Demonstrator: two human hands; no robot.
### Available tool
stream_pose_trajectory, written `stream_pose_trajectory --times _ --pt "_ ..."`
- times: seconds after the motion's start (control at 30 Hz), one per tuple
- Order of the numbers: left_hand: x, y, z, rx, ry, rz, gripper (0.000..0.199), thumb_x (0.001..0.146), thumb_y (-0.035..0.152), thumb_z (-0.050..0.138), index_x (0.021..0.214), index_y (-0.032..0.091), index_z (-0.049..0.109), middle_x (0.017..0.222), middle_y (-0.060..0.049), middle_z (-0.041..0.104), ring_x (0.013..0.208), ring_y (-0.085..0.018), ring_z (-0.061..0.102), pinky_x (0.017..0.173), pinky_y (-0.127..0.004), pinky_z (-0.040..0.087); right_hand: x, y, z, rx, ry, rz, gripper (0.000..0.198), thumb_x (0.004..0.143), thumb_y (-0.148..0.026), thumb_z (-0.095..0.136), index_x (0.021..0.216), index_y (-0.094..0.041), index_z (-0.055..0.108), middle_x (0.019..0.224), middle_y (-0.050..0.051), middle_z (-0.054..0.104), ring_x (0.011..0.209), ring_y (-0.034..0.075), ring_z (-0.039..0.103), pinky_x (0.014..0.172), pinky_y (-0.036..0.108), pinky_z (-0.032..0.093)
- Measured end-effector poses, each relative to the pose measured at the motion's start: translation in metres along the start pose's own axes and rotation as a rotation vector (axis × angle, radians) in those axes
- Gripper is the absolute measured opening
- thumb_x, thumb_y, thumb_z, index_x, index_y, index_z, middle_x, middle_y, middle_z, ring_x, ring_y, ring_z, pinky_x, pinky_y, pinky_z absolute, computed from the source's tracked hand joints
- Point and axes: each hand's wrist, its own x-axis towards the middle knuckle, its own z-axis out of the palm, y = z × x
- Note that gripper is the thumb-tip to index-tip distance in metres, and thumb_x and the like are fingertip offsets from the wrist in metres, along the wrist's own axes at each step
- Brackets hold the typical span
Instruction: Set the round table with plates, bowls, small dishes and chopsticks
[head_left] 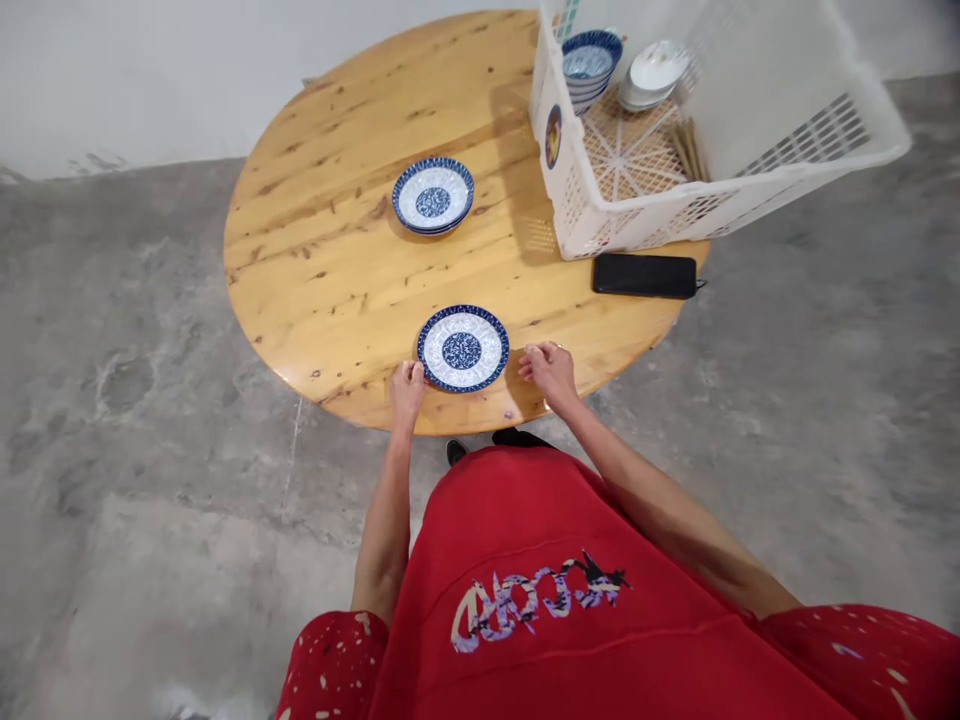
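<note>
A blue-and-white patterned plate (463, 349) lies near the front edge of the round wooden table (337, 250). At its lower left rim is my left hand (408, 388), fingers curled in against the edge. My right hand (551, 374) hovers just to the right of the plate, a small gap away from the rim. Its fingers are loosely bent and apart, with nothing visible in them. Farther back on the table stands a short stack of matching blue-and-white dishes (433, 196).
A white plastic crate (675, 225) stands at the table's back right, holding stacked blue-patterned bowls (590, 62), small white bowls (658, 70) and thin brown sticks (688, 150). In front of the crate lies a black phone (643, 276). Concrete floor (150, 420) surrounds the table, and a pale wall is behind.
</note>
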Motion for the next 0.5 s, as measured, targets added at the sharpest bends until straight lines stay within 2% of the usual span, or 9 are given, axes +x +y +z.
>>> stream_pose_trajectory --times 0.23,0.5 --pt "-0.002 0.003 0.006 -0.030 -0.032 0.025 0.026 0.094 0.031 0.047 0.071 0.021 0.052 0.069 0.001 0.054 0.068 -0.014 0.055 0.058 -0.021 0.047 -0.010 -0.005 0.004 0.001 -0.094 0.031 0.019 0.088 -0.033 0.060 0.074 -0.020 0.059 0.068 0.003 0.066 0.053 0.016 0.062 0.048 0.026 0.050" --pt "0.002 -0.003 0.007 0.046 -0.046 0.006 0.026 0.096 0.032 0.050 0.072 0.021 0.052 0.066 0.001 0.058 0.067 -0.015 0.062 0.062 -0.023 0.046 -0.003 0.000 0.019 -0.077 -0.141 0.006 0.020 0.086 -0.033 0.063 0.072 -0.020 0.059 0.054 -0.001 0.059 0.051 0.016 0.062 0.046 0.025 0.049"
